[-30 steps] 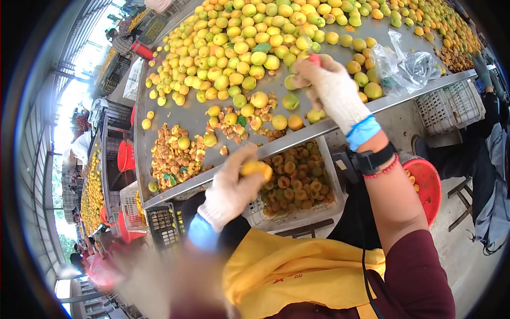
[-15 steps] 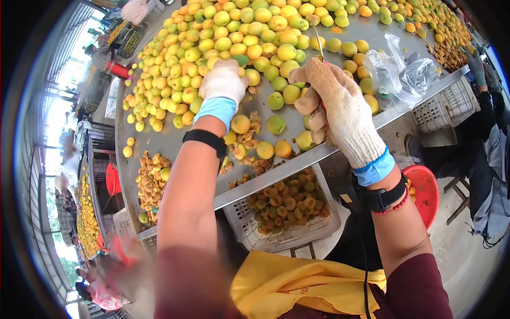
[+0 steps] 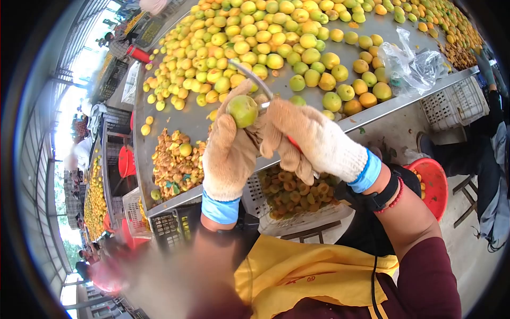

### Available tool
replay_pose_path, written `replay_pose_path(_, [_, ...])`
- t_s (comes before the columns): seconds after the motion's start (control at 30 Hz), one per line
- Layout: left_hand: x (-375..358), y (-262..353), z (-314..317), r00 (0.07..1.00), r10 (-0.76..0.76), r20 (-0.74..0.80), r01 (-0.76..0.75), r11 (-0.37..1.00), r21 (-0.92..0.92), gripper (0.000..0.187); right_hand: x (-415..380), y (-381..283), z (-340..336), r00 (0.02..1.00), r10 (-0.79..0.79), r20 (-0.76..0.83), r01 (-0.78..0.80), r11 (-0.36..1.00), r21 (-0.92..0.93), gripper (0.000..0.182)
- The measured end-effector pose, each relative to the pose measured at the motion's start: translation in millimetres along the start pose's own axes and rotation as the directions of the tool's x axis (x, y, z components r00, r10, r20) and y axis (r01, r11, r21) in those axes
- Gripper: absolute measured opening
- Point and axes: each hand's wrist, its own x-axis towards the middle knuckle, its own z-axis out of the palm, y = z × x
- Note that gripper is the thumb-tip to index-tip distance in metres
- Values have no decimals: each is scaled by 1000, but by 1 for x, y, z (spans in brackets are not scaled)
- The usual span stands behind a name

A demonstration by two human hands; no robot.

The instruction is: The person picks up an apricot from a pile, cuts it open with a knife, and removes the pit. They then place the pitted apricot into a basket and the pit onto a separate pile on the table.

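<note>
Knit cotton gloves, rough and matt, on left hand (image 3: 229,154) and right hand (image 3: 308,141). Fruit (image 3: 242,110): smooth, matt skin. Knife blade (image 3: 249,76): shiny metal. Table (image 3: 194,119): brushed steel. Bag (image 3: 417,66): glossy clear plastic. Crate (image 3: 297,215): perforated plastic.

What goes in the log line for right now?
left hand: holds green fruit | right hand: holds knife, blade at fruit | below: crate of cut halves | behind: fruit-covered table
</note>
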Motion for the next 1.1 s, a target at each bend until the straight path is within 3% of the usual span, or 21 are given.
replay_pose_path(0.07, [-14,4,-2,997,37,71,-36,999,-6,82,-7,3,13,998,44,53,-45,999,17,62])
replay_pose_path(0.23, [-32,6,-3,985,69,159,-44,987,-156,77,-11,9,26,994,14,107,-19,999,51,62])
replay_pose_path(0.3, [-39,5,3,998,-4,-62,-4,991,-131,76,-10,8,28,994,15,110,-21,999,48,60])
replay_pose_path(0.33, [-38,2,-2,998,-9,-65,0,991,-135,76,-9,9,28,993,15,113,-21,999,49,58])
replay_pose_path(0.4, [-34,-2,-12,992,28,119,-2,978,-211,77,-6,15,26,995,30,93,-35,998,55,56])
replay_pose_path(0.43, [-34,-4,-10,993,22,117,4,977,-215,77,-4,17,26,996,40,76,-45,997,60,53])
replay_pose_path(0.5, [-34,-4,-1,999,25,-26,-27,997,-74,77,-3,17,27,996,66,62,-69,996,51,51])
replay_pose_path(0.57, [-33,-5,8,997,32,-66,-34,999,-27,77,-1,21,31,994,95,45,-97,994,43,49])
replay_pose_path(0.63, [-31,-10,10,994,37,-106,-36,999,18,76,2,30,38,996,-86,-9,86,987,133,48])
replay_pose_path(0.7, [-28,-14,9,990,82,-117,-66,988,138,84,5,32,38,997,-72,-28,75,983,168,47])
replay_pose_path(0.8, [-25,-11,3,988,71,-134,-63,996,58,72,12,31,34,996,-78,44,74,992,100,52])
replay_pose_path(0.93, [-20,-2,-18,985,94,-142,-61,973,222,62,20,21,34,994,98,50,-101,992,79,62])
replay_pose_path(1.03, [-17,-7,-28,980,88,-180,-51,977,205,58,30,21,32,988,149,40,-152,985,87,64])
replay_pose_path(1.1, [-15,-6,-35,987,30,-160,-5,988,152,56,37,23,24,957,258,131,-276,950,149,62])
